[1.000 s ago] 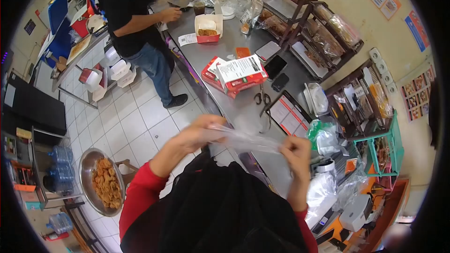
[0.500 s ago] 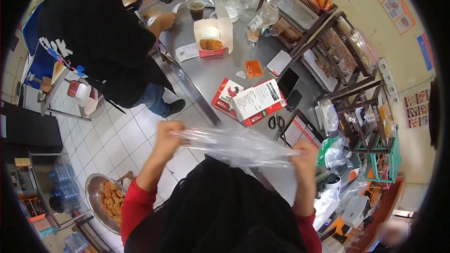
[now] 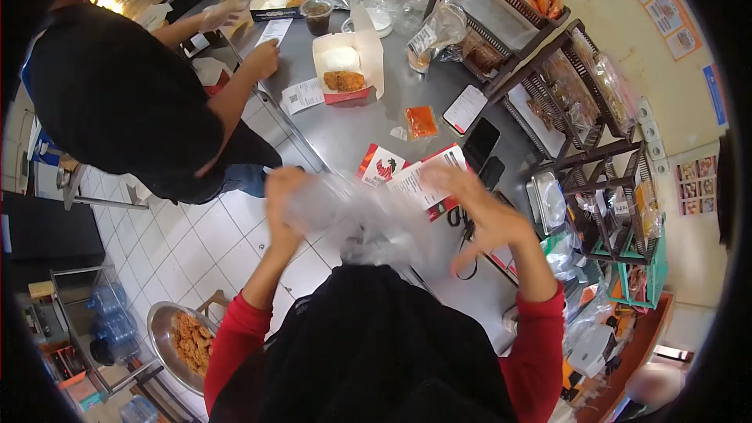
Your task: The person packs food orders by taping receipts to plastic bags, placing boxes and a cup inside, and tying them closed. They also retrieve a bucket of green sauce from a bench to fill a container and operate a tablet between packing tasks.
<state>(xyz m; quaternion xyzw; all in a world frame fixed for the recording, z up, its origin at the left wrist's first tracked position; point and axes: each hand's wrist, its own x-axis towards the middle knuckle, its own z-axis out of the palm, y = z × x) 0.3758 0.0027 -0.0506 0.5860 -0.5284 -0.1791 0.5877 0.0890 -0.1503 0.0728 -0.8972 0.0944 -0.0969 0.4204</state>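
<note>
A clear plastic bag [image 3: 368, 211] hangs crumpled and blurred in front of my chest. My left hand [image 3: 285, 202] is closed on its left side. My right hand [image 3: 489, 215] has its fingers spread, with nothing visible in it, to the right of the bag. Beyond the hands, a red-and-white printed box [image 3: 381, 163] with a receipt [image 3: 427, 180] on top lies at the steel table's near edge. The bag and my right hand partly hide the box. Black scissors [image 3: 468, 223] lie partly hidden by my right hand.
On the steel table [image 3: 352, 129], an open box of rice and fried chicken [image 3: 345, 70] stands near a cup of dark drink [image 3: 316, 16]. Racks [image 3: 540, 70] line the right wall. A co-worker [image 3: 125, 102] stands left. A bowl of fried chicken [image 3: 184, 341] sits lower left.
My right hand has let go of the bag, which was stretched between both hands, and opened. The bag now bunches toward my left hand. The co-worker has shifted left, with both hands now showing.
</note>
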